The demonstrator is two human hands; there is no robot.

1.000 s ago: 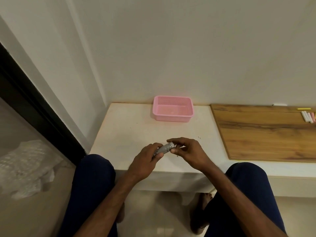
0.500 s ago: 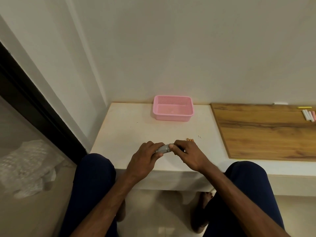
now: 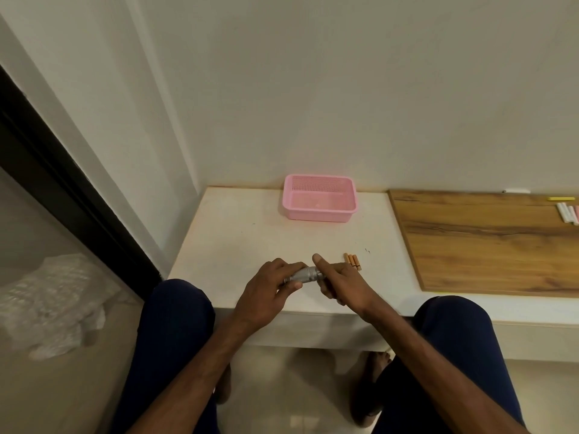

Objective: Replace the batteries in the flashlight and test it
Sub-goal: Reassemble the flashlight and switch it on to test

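A small silver flashlight [image 3: 303, 275] lies level between both hands, just above the white table's [image 3: 238, 233] near edge. My left hand [image 3: 269, 289] is wrapped around its left part. My right hand [image 3: 341, 285] grips its right end, index finger stretched out over the top; that end is hidden under the fingers. Three orange batteries [image 3: 352, 261] lie side by side on the table, just beyond my right hand and apart from it.
A pink perforated basket [image 3: 319, 197] stands at the back by the wall. A wooden board [image 3: 488, 239] covers the table's right side, with chalk sticks [image 3: 567, 213] at its far right. My knees are under the front edge. A dark door frame stands left.
Both hands dropped slightly toward the table edge with the flashlight. My right hand shifted its grip on the end, and the three batteries behind it came into view.
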